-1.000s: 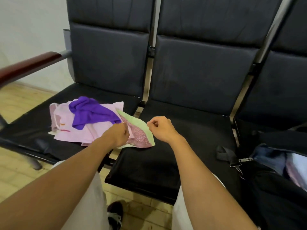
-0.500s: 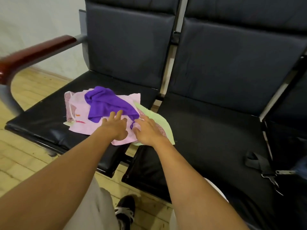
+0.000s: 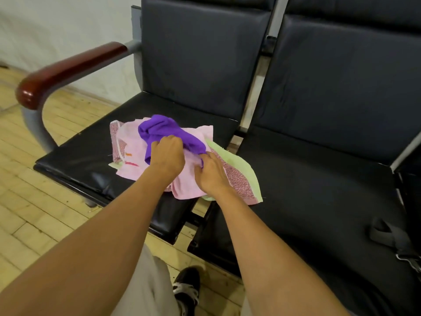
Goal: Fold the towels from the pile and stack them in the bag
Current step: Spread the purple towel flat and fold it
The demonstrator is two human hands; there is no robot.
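Two hands on the towel pile, on the left seat of the bench.
Your left hand point(image 3: 168, 153) curls its fingers round the purple towel point(image 3: 159, 131); your right hand point(image 3: 210, 172) pinches its near edge, over the pink towel point(image 3: 134, 156) and green-edged towel point(image 3: 239, 169).

Open seat cushion point(image 3: 319, 190) is offered at three o'clock of the towel pile point(image 3: 159, 160). Passage at nine o'clock is barred by the armrest point(image 3: 68, 69), at twelve by the backrest point(image 3: 200, 55).
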